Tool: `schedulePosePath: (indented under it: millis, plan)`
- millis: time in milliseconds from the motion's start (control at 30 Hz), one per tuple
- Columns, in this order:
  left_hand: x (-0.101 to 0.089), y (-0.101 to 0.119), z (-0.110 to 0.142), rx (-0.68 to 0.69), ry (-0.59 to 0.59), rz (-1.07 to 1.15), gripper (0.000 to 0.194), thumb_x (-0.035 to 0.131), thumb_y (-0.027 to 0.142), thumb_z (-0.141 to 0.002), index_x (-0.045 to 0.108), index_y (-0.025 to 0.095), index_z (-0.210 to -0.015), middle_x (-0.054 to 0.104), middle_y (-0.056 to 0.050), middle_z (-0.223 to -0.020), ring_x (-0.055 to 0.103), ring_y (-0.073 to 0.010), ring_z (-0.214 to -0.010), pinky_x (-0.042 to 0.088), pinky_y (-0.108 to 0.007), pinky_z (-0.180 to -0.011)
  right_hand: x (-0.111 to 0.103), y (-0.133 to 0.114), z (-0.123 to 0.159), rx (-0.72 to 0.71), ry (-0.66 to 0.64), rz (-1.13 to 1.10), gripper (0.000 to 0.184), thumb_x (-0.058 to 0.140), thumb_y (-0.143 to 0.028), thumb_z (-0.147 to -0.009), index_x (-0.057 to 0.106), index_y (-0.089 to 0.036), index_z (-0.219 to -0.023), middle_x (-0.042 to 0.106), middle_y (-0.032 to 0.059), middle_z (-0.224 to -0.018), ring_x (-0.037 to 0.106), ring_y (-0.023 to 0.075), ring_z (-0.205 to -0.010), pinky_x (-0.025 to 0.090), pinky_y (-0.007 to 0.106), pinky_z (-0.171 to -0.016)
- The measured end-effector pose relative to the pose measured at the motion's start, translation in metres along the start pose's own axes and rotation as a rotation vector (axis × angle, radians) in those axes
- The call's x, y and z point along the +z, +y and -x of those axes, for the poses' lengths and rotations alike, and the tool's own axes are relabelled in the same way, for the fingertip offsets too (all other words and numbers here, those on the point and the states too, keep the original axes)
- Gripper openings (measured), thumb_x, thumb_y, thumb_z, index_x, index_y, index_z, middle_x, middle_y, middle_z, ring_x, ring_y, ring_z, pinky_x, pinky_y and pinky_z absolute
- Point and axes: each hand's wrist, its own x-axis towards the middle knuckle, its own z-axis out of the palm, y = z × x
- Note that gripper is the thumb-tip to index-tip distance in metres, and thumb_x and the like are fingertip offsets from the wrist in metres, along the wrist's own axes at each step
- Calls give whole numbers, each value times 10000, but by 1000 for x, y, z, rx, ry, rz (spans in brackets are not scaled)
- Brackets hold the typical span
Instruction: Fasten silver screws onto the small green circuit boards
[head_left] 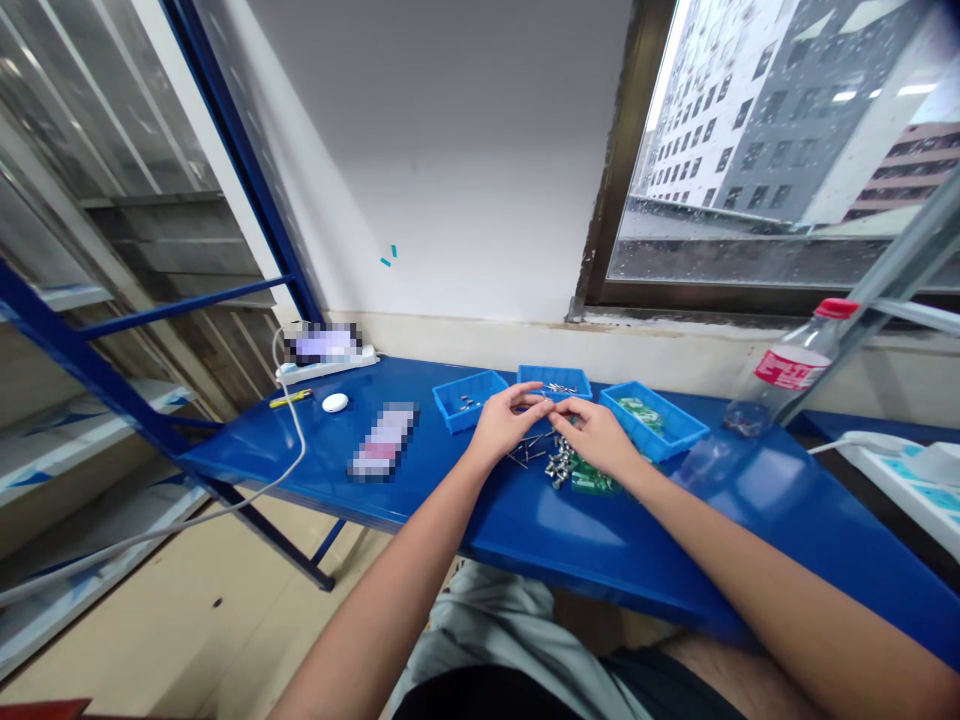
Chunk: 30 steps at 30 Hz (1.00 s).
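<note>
The left hand point(504, 425) and right hand point(598, 436) meet at the fingertips, thumbs and forefingers pinched close; a tiny piece may sit between them, but I cannot tell. Below them on the blue table point(510, 515) lie loose pins point(529, 453), shiny fittings point(559, 465) and, under the right hand, green pieces point(592, 479). Just beyond stand 3 blue bins: the left bin point(459, 418) with a few small bits, the middle bin point(551, 375) with more pins, the right bin point(684, 444) with more green pieces. Farther left are a phone point(384, 440), a white oval object point(335, 402) and a yellow tool point(291, 398); farther right, a red-capped bottle point(795, 370) stands near the window point(750, 130).
</note>
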Motion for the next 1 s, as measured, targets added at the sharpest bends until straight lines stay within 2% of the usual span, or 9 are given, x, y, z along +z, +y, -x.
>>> schedulePosePath:
  millis: [100, 167, 400, 467, 567, 700, 867, 1000]
  plan:
    - [0, 2, 2, 15, -30, -136, 379, 755, 463, -874, 795, 165, -1104, 790, -117, -1160, 735, -292, -1113, 562, -407, -1021, 2, 7, -1, 59, 30, -54, 265, 654, -438, -901, 759, -205, -970, 769, 56, -885, 657, 210, -722, 523, 327, -687]
    - [0, 6, 3, 35, -64, -200, 348, 713, 469, -904, 818, 179, -1064, 791, -99, -1165, 731, -293, -1123, 549, -410, -1044, 3, 10, -2, 90, 44, -76, 247, 680, -426, -878, 756, -202, -949, 770, 56, -878, 671, 215, -741, 529, 328, -703]
    - [2, 18, 9, 101, -91, -369, 398, 580, 481, -990, 790, 214, -1197, 775, -66, -1226, 724, -267, -1139, 542, -368, -1033, 1, 8, -5, 134, 81, -199, 273, 693, -459, -882, 747, -196, -935, 762, 54, -872, 684, 211, -795, 528, 315, -739]
    - [2, 16, 9, 171, -107, -492, 393, 558, 472, -1004, 782, 223, -1209, 776, -66, -1224, 715, -262, -1141, 532, -368, -1035, 1, 9, -7, 169, 84, -283, 311, 681, -497, -897, 738, -196, -951, 754, 52, -850, 670, 192, -744, 521, 294, -682]
    - [2, 9, 8, 265, -163, -681, 357, 602, 433, -984, 780, 202, -1190, 779, -88, -1202, 699, -270, -1146, 499, -391, -1066, 1, 12, -14, 260, 111, -393, 380, 697, -565, -881, 723, -191, -945, 709, 31, -745, 579, 137, -570, 452, 250, -523]
    - [2, -1, 8, 297, -285, -764, 374, 645, 427, -957, 761, 185, -1217, 761, -103, -1249, 691, -275, -1174, 497, -379, -1064, 3, 19, -23, 322, 180, -490, 439, 765, -606, -809, 711, -178, -894, 681, 26, -696, 495, 94, -468, 389, 222, -420]
    - [1, -5, 8, 282, -323, -801, 292, 675, 345, -933, 785, 200, -1162, 776, -78, -1216, 715, -251, -1130, 512, -334, -1040, 3, 22, -26, 422, 210, -586, 498, 776, -648, -781, 690, -158, -805, 681, 72, -696, 583, 127, -494, 331, 204, -335]
    - [-1, -7, 5, 245, -307, -830, 250, 694, 240, -901, 804, 210, -1124, 795, -60, -1168, 732, -238, -1085, 528, -309, -1000, 1, 18, -23, 400, 163, -577, 522, 754, -675, -799, 691, -157, -808, 668, 69, -680, 595, 129, -491, 319, 197, -326]
